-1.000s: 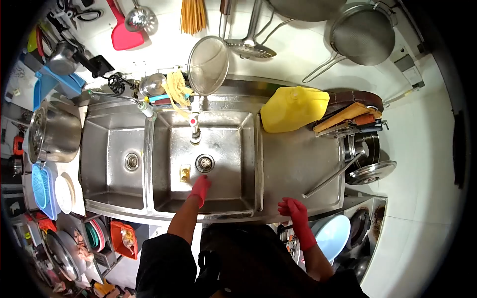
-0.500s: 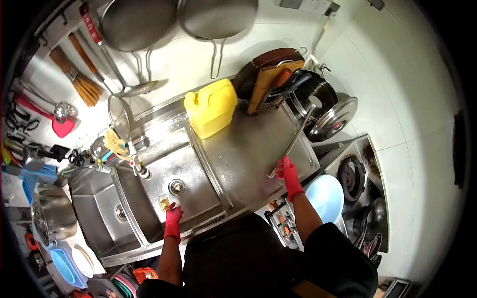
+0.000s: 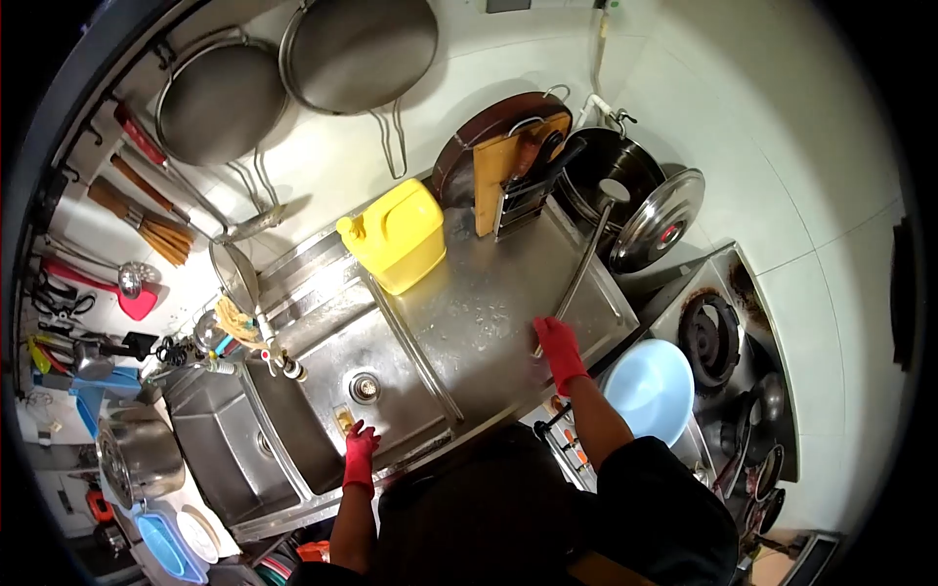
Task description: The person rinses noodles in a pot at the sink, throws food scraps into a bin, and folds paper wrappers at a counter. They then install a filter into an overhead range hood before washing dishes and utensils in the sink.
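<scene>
My right hand (image 3: 560, 350), in a red rubber glove, is closed around the lower end of a long-handled metal ladle (image 3: 580, 278). The ladle slants over the steel counter, its round bowl up by the black pot (image 3: 611, 176). My left hand (image 3: 360, 454), gloved in red too, hangs over the front of the sink basin (image 3: 318, 376) with its fingers apart, holding nothing. Just beyond its fingertips lies a small yellowish block (image 3: 344, 418), perhaps a sponge. A round drain (image 3: 364, 388) sits farther back in the basin.
A yellow jug (image 3: 396, 239) stands on the wet counter (image 3: 469, 342), left of a wooden cutting board (image 3: 493, 186) and knife rack. At right are a pot lid (image 3: 660, 223), a light blue basin (image 3: 650, 391) and a burner (image 3: 710, 342). Strainers (image 3: 223, 103) hang on the wall.
The view has shifted and turned slightly. Scattered wet spots now show on the counter, which looked hazy before. My right hand stays at the ladle's end; my left remains over the sink, fingers more spread.
</scene>
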The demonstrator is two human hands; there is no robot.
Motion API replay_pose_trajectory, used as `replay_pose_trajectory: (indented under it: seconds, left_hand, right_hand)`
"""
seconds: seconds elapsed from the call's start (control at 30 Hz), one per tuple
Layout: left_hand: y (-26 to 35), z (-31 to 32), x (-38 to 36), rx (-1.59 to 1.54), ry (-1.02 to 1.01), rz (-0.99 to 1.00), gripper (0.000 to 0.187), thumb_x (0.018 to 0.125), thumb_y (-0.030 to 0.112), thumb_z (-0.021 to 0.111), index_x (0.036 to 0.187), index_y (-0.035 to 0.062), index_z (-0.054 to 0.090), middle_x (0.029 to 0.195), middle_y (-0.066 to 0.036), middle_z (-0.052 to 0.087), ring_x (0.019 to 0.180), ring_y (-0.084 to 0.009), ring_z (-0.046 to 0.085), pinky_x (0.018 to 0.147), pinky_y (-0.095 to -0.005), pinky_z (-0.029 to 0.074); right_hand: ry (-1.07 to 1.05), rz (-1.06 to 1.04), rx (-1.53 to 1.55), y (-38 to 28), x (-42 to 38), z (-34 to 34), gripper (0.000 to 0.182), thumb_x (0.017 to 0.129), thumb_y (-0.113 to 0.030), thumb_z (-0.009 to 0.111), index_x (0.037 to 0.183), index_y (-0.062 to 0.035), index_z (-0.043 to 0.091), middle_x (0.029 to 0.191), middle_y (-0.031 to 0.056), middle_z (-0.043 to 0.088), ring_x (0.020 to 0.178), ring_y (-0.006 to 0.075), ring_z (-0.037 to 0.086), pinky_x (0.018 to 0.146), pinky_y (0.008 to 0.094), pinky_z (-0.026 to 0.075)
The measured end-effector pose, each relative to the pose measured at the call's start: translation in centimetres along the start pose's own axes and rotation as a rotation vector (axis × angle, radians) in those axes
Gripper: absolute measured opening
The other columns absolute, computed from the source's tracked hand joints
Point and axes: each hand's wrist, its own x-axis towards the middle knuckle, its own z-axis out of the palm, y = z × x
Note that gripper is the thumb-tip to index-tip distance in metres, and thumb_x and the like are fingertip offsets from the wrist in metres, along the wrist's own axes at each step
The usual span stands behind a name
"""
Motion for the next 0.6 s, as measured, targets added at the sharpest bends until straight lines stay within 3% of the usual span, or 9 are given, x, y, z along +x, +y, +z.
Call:
replay_pose_trajectory:
  seconds: [0.13,0.23,0.4,0.43,0.47,0.5,0.53,0.57,0.6]
  left_hand:
    - [0.2,0.0,-0.6,-0.039,-0.001,-0.013,0.066,0.09,0.01,0.064,0.15,0.0075,0.037,0.113,-0.018,0.068,0.076,-0.0288,0.07,0.053,-0.0344,0.05]
    - [0.7,0.1,-1.8,-0.03,0.001,-0.022,0.065,0.09,0.01,0.064,0.15,0.0063,0.037,0.112,-0.017,0.068,0.073,-0.0287,0.07,0.054,-0.0345,0.051]
    - [0.3,-0.4,-3.3,-0.156,-0.011,-0.005,0.066,0.089,0.007,0.064,0.149,0.0051,0.037,0.101,-0.016,0.067,0.065,-0.0265,0.065,0.053,-0.0357,0.05]
    - [0.0,-0.9,-3.2,-0.201,-0.068,-0.009,0.066,0.089,0.006,0.063,0.149,0.0051,0.035,0.093,-0.017,0.067,0.06,-0.0247,0.063,0.05,-0.0355,0.049]
    - [0.7,-0.3,-4.4,-0.157,0.011,-0.047,0.065,0.091,0.004,0.065,0.147,0.0066,0.034,0.081,-0.01,0.06,0.051,-0.0175,0.052,0.042,-0.0291,0.043]
    - [0.1,-0.9,-4.2,-0.185,-0.011,-0.016,0.069,0.088,0.004,0.064,0.149,0.005,0.033,0.082,-0.018,0.065,0.053,-0.0239,0.059,0.045,-0.0353,0.046]
    - [0.0,-0.4,-5.1,-0.247,0.062,-0.01,0.071,0.087,0.002,0.065,0.15,0.0059,0.033,0.077,-0.015,0.063,0.052,-0.0228,0.056,0.045,-0.0348,0.045]
    - [-0.5,-0.6,-5.9,-0.38,0.06,0.037,0.063,0.086,0.002,0.066,0.143,0.0006,0.039,0.073,-0.011,0.061,0.053,-0.0211,0.055,0.046,-0.0344,0.045]
    - [-0.7,-1.4,-6.1,-0.21,0.008,0.124,0.053,0.086,0.004,0.069,0.132,-0.0049,0.045,0.072,-0.009,0.06,0.055,-0.0203,0.055,0.049,-0.034,0.045]
  right_hand:
    - [0.133,0.133,-0.117,-1.5,-0.3,-1.3,0.035,0.095,-0.04,0.059,0.096,-0.0058,0.067,0.091,0.0241,0.067,0.089,0.0435,0.064,0.077,0.0499,0.05]
    - [0.554,0.069,-0.072,1.0,2.7,-1.0,0.02,0.092,-0.025,0.062,0.098,-0.0064,0.063,0.081,0.0224,0.063,0.077,0.0415,0.063,0.072,0.049,0.05]
    - [0.288,0.238,0.586,-0.9,14.7,-7.0,0.013,0.083,-0.001,0.058,0.095,-0.0062,0.055,0.073,0.0119,0.054,0.062,0.0261,0.057,0.059,0.0447,0.051]
    - [0.266,0.283,0.73,-1.0,18.1,-7.8,0.011,0.083,-0.004,0.06,0.093,-0.0069,0.06,0.075,0.0119,0.059,0.063,0.0264,0.061,0.058,0.044,0.052]
    - [0.238,0.325,0.875,-1.1,21.5,-8.6,0.01,0.082,-0.007,0.061,0.092,-0.0076,0.065,0.078,0.0119,0.064,0.064,0.0266,0.064,0.058,0.0433,0.052]
    - [0.112,0.152,0.352,-0.9,25.0,-9.7,0.01,0.084,-0.01,0.061,0.091,-0.0077,0.067,0.081,0.0125,0.067,0.067,0.029,0.066,0.057,0.0442,0.052]
    - [-0.011,-0.019,-0.174,-0.3,28.4,-10.8,0.012,0.085,-0.014,0.06,0.09,-0.0078,0.069,0.084,0.013,0.07,0.069,0.0313,0.068,0.056,0.0451,0.052]
    - [-0.039,-0.092,-0.439,0.4,31.0,-11.1,0.015,0.085,-0.018,0.061,0.089,-0.0089,0.072,0.087,0.0133,0.072,0.072,0.0328,0.069,0.058,0.0459,0.053]
    - [-0.049,-0.173,-0.703,1.1,33.6,-11.4,0.017,0.085,-0.022,0.062,0.087,-0.0099,0.074,0.09,0.0136,0.074,0.076,0.0342,0.071,0.06,0.0466,0.054]
